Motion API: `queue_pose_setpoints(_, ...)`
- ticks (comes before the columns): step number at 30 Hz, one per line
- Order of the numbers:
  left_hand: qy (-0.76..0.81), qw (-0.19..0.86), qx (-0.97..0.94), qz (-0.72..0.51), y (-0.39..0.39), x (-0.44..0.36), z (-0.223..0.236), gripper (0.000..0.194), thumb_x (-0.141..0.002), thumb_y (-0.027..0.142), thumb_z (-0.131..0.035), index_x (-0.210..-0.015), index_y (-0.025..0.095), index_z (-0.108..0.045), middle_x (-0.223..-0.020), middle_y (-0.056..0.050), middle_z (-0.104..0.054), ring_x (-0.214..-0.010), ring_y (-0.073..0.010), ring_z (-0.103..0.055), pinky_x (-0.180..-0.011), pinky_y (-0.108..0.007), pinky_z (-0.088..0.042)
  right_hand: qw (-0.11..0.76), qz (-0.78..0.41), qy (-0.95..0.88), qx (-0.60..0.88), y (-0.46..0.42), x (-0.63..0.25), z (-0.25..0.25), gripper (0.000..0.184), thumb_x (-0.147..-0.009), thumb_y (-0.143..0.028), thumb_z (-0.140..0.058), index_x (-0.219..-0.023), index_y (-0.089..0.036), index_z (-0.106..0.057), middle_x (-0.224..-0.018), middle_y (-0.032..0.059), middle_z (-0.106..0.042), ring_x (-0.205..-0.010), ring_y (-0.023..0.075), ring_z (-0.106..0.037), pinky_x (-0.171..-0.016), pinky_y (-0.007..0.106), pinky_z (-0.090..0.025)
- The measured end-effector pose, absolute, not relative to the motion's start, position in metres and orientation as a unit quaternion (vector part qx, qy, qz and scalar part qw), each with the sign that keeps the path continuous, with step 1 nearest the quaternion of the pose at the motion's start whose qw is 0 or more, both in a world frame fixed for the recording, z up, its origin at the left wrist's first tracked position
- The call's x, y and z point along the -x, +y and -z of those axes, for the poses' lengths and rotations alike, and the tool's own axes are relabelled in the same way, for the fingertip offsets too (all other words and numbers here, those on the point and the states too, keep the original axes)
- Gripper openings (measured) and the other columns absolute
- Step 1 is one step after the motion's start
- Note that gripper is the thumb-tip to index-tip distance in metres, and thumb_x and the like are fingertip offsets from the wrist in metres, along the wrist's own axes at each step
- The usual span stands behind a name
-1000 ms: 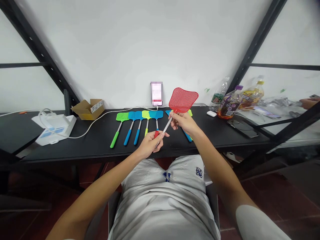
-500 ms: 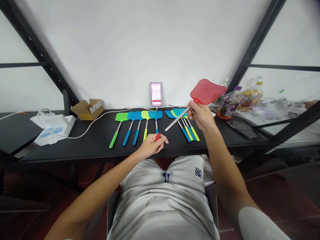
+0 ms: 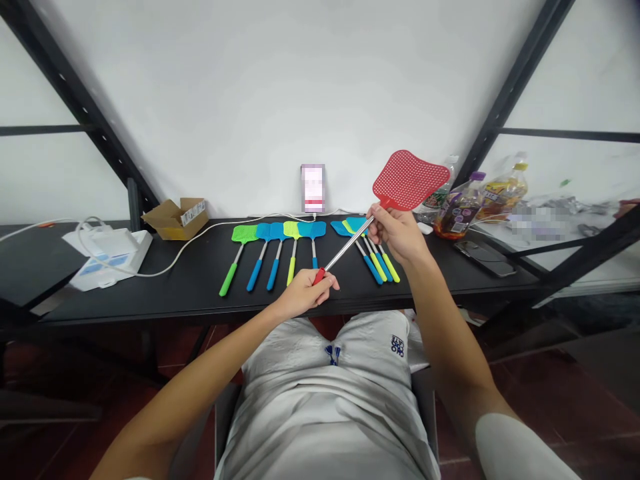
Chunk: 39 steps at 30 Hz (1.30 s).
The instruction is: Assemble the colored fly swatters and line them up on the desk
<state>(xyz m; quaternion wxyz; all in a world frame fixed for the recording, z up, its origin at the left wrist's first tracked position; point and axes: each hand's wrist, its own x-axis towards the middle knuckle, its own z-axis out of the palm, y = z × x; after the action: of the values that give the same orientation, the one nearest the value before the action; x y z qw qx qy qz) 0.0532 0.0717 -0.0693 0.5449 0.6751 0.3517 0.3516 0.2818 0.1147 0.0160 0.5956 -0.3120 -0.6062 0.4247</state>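
Note:
A red plastic fly swatter point(image 3: 410, 180) is up in the air above the black table, on a long telescopic steel shaft point(image 3: 347, 247). My right hand point(image 3: 393, 233) grips that shaft just below the mesh head. My left hand point(image 3: 300, 295) is closed on the swatter's red handle point(image 3: 319, 277) near the table's front edge. Two rows of fly swatters lie on the tabletop point(image 3: 150, 300) with green, blue or lime heads and handles. One group point(image 3: 275, 253) lies beyond my left hand, and the other point(image 3: 367, 250) lies beneath my right hand.
A cardboard box point(image 3: 175, 217) and a white device with cables point(image 3: 113, 257) stand at the left. A screen-lit phone point(image 3: 313, 188) leans against the wall. Plastic bottles point(image 3: 463, 210) and a dark phone point(image 3: 485, 258) are at the right. Another person's hand point(image 3: 627, 208) shows at the far right edge.
The swatter head has swung up and to the right. The steel shaft, apart from the red handle half a second ago, now meets it again in my left hand.

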Motion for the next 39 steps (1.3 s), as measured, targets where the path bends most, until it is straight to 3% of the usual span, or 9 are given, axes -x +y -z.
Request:
queue_pose_setpoints(27,0.349,0.512,-0.714,-0.327,0.069,-0.054,0.066,0.035,-0.094,0.045,-0.054,-0.087,0.013,-0.066,-0.050,0.006,-0.048,-0.045,-0.0068,-0.038,-0.047,-0.019,-0.027,0.576,-0.415,-0.645,0.282,0.101,-0.278,-0.022,0.035,-0.084,-0.053,-0.071,-0.083,-0.020,-0.061,-0.057,-0.0042,-0.053,-0.044,0.0087,-0.049,-0.042,0.022,-0.040)
queue_pose_setpoints(39,0.357,0.541,-0.678,-0.348,0.071,-0.055,0.069,0.039,-0.091,0.052,-0.058,-0.086,0.014,-0.065,-0.047,0.007,-0.045,-0.037,-0.0050,-0.033,-0.039,-0.018,-0.022,0.450,-0.439,-0.727,0.277,0.095,-0.238,0.000,0.037,-0.092,-0.053,-0.059,-0.090,-0.017,-0.061,-0.058,-0.0048,-0.056,-0.047,0.0085,-0.055,-0.046,0.020,-0.041)
